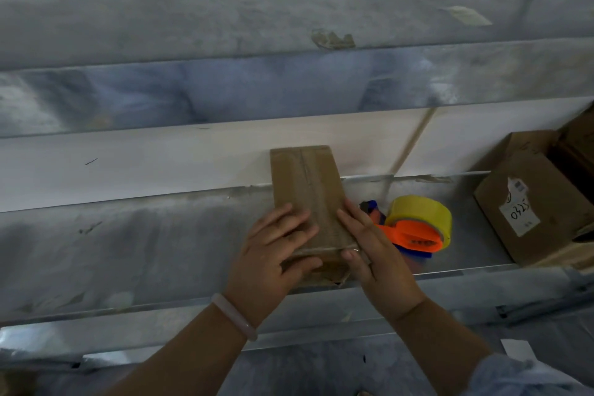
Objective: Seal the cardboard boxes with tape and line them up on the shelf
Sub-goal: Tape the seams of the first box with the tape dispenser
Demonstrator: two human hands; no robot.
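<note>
A small flat cardboard box (305,183) lies on the metal shelf (144,244), its long side running away from me, with tape along the top seam. My left hand (273,254) rests on its near left part, fingers spread over the top and thumb against the front face. My right hand (369,247) presses its near right edge with straight fingers, thumb on the front corner. Just right of the box lies a tape dispenser (414,235) with an orange handle and a yellow tape roll (421,212).
A bigger brown carton (540,202) with a white label stands at the right end of the shelf, another dark box behind it. Above runs a second metal shelf (225,26) with tape scraps. A white wall is behind. The shelf's front lip (450,276) runs below my hands.
</note>
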